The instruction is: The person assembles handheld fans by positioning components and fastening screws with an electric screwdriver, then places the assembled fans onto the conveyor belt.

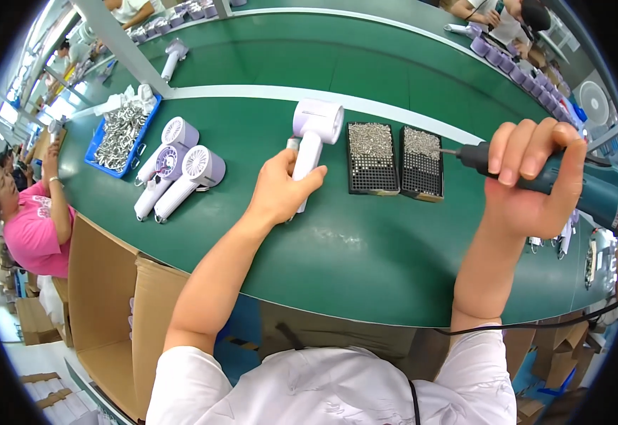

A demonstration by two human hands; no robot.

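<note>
My left hand (285, 185) is wrapped round the white handle of a handheld fan (314, 120), its pale purple head tilted up toward the far side. In my right hand (535, 177) I grip a dark teal electric screwdriver (557, 185). Its thin bit points left, the tip over the right one of two black screw trays. That right tray (422, 185) and the left tray (372, 185) are perforated, with many small silvery screws heaped in their far halves. Left of my left hand, several more purple and white handheld fans (199, 170) lie grouped on the green bench (309, 248).
A blue bin (103, 161) of shiny metal clips stands at the left. Below it gapes an open cardboard box (103, 283). A black cable (535, 326) runs by my right forearm. A person in pink (36, 227) sits at the left; co-workers are beyond the white rail (266, 91).
</note>
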